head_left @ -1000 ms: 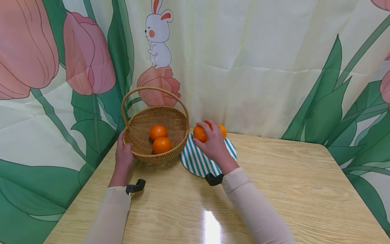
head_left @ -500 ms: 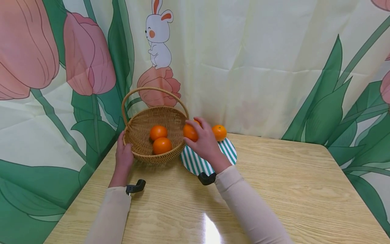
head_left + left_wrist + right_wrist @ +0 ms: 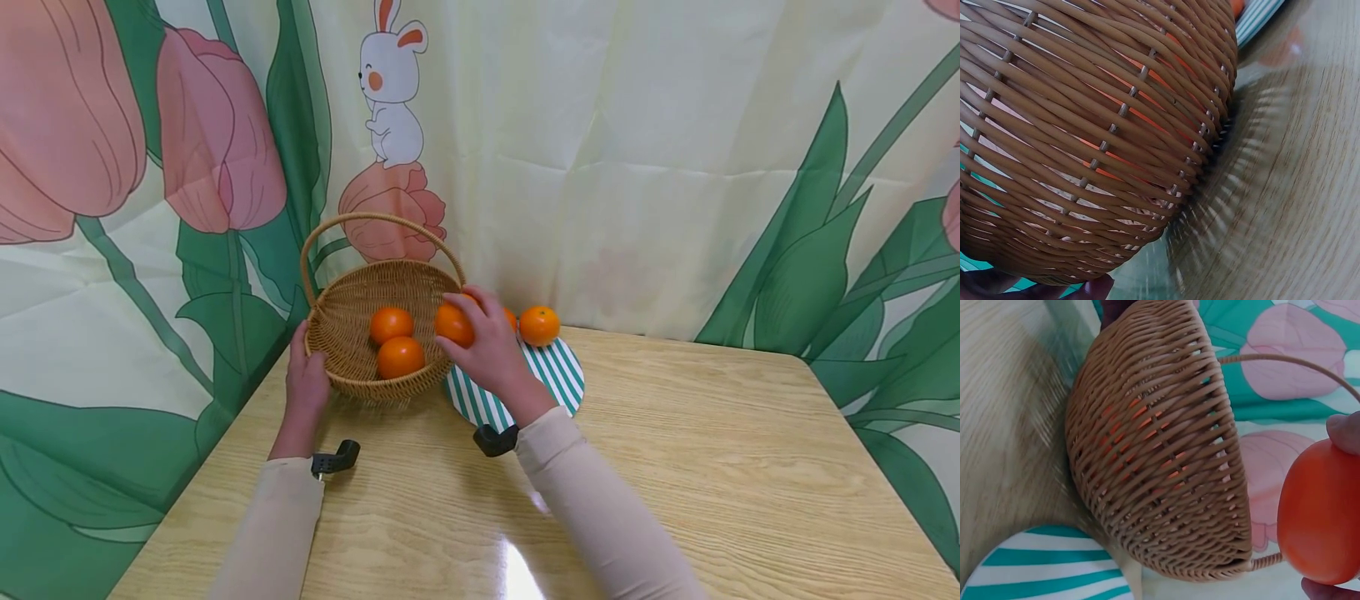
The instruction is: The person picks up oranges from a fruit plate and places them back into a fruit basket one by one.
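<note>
My left hand (image 3: 306, 382) grips the left rim of a wicker basket (image 3: 352, 292), which tilts toward me. Two oranges (image 3: 401, 357) lie inside; their colour shows through the weave in both wrist views. At the basket's right rim, my right hand (image 3: 491, 346) holds another smooth orange (image 3: 1322, 512) between thumb and fingers. Right of that hand, an orange with a small green stem spot (image 3: 539, 326) sits at the back of a round plate with green and white stripes (image 3: 558, 371). One more orange (image 3: 511, 318) there is mostly hidden behind the right hand.
Everything stands on a light wood table (image 3: 712, 442). Close behind its back edge hangs a curtain (image 3: 637, 208) printed with tulips and a rabbit. The basket's tall handle (image 3: 382, 217) arches over its opening. Each wrist carries a black camera mount (image 3: 495, 440).
My right hand has moved left from the plate to the basket's right rim with the orange in it. The oranges left on the plate have come into view. The left hand stays on the basket.
</note>
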`<state>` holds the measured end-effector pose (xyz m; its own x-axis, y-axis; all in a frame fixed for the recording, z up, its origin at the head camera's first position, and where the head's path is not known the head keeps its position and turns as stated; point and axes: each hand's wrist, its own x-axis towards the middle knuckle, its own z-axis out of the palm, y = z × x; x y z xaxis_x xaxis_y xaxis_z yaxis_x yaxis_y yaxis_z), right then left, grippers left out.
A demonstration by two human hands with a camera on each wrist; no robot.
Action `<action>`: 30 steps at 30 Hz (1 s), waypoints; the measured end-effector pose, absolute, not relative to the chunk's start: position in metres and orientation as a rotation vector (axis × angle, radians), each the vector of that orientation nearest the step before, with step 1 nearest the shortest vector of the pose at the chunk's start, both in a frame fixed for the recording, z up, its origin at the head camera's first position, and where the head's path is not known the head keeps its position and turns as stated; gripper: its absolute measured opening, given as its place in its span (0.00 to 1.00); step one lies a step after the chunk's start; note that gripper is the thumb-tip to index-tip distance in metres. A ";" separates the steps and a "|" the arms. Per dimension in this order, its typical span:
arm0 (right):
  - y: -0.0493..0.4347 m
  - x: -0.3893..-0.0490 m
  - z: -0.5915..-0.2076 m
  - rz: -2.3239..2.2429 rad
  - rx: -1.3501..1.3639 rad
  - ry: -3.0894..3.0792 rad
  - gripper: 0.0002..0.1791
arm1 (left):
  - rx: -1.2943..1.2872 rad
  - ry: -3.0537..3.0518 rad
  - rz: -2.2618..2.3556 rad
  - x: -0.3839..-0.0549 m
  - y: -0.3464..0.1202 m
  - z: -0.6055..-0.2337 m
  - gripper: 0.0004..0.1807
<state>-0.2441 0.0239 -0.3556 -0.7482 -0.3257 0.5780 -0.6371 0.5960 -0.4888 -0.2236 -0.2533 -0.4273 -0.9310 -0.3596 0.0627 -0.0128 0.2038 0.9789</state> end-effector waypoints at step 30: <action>-0.002 -0.250 -0.364 1.017 0.835 -2.517 0.33 | 0.348 -2.200 -1.796 -0.227 -0.252 -0.430 0.34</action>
